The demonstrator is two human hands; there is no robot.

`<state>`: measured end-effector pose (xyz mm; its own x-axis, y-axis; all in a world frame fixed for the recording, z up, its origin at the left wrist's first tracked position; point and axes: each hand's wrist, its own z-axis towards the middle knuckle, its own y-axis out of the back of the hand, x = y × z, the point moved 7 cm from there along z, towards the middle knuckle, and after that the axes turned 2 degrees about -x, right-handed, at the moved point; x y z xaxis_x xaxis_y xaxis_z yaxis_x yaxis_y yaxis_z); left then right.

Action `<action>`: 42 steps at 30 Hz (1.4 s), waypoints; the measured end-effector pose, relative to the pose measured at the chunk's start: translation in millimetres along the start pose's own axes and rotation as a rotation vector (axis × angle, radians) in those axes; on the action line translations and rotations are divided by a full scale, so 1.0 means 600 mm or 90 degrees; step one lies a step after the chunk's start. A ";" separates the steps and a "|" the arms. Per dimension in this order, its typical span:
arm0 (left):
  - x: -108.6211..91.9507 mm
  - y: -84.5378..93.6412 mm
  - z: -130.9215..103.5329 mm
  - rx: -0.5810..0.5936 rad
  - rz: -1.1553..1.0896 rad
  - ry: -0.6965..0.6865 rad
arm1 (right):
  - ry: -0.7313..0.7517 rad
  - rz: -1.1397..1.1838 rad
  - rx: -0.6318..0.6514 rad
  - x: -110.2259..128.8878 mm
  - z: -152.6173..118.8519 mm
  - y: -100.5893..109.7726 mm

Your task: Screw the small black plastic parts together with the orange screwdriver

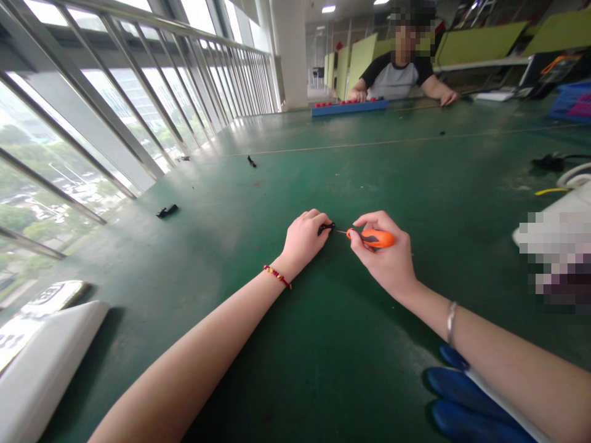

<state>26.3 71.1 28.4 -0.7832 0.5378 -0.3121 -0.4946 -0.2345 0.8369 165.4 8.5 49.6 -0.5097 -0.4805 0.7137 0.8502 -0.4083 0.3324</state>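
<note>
My left hand pinches a small black part against the green table; the fingers hide much of it, so its exact kind cannot be made out. In my right hand is a screwdriver with an orange and grey handle. Its thin shaft points left, and the tip is at or very close to the black part's right end; I cannot tell whether they touch. A beaded bracelet circles my left wrist, a silver bangle my right.
Small black pieces lie at left. Blue gloves rest under my right forearm. A white box stands at near left. Across the table, a person sits behind a blue rack with red pieces. Metal railing runs along the left.
</note>
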 end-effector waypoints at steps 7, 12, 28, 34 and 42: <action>0.000 0.000 0.000 0.006 0.001 0.001 | -0.006 -0.008 0.030 -0.001 0.001 -0.005; 0.000 0.000 0.000 0.002 -0.004 -0.006 | -0.010 -0.017 0.047 0.002 0.000 -0.006; -0.003 -0.002 0.000 0.010 -0.005 -0.018 | 0.018 -0.013 0.025 0.009 0.002 -0.001; -0.004 -0.002 -0.001 0.014 -0.008 -0.018 | 0.017 0.014 0.029 0.009 0.001 -0.002; 0.002 0.003 -0.002 -0.006 -0.013 0.017 | 0.034 0.031 0.007 0.011 -0.001 0.001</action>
<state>23.9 70.7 29.1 -0.7830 0.5204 -0.3408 -0.5138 -0.2322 0.8259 162.6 4.7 53.9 -0.4734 -0.5407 0.6954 0.8756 -0.3751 0.3044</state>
